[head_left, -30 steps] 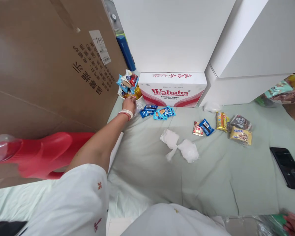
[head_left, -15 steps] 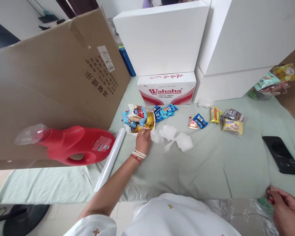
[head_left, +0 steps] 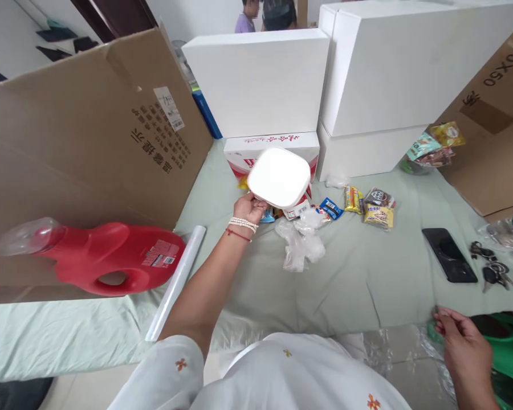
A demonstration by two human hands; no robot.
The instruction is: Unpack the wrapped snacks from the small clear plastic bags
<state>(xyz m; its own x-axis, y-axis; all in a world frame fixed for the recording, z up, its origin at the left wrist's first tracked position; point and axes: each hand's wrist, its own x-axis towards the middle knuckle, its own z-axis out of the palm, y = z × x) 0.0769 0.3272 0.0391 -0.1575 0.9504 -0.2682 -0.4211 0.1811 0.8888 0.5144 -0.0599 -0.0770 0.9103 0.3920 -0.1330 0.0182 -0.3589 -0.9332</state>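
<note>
My left hand (head_left: 251, 209) grips a white plastic container (head_left: 279, 177) by its edge. The container is tilted over, its pale underside toward me. Beneath it, partly hidden, lie snack packets (head_left: 268, 216). Crumpled clear plastic bags (head_left: 300, 242) rest just to the right of that hand. Over the front edge of the cloth-covered table, my right hand (head_left: 465, 344) has its thumb and fingers pinched together. Something small and dark shows at the fingertips, too small to name.
Several snack packets (head_left: 378, 208) lie right of centre, and a phone (head_left: 448, 254) and keys (head_left: 498, 276) farther right. White boxes (head_left: 256, 85) stand behind. A red jug (head_left: 115, 256), a white roll (head_left: 177, 282) and a cardboard panel (head_left: 89, 154) are at the left. People are beyond.
My left hand has lifted and tipped the container over, its snack packets now underneath. The plastic bags have shifted. The view has turned right; my right hand remains pinched near the table edge.
</note>
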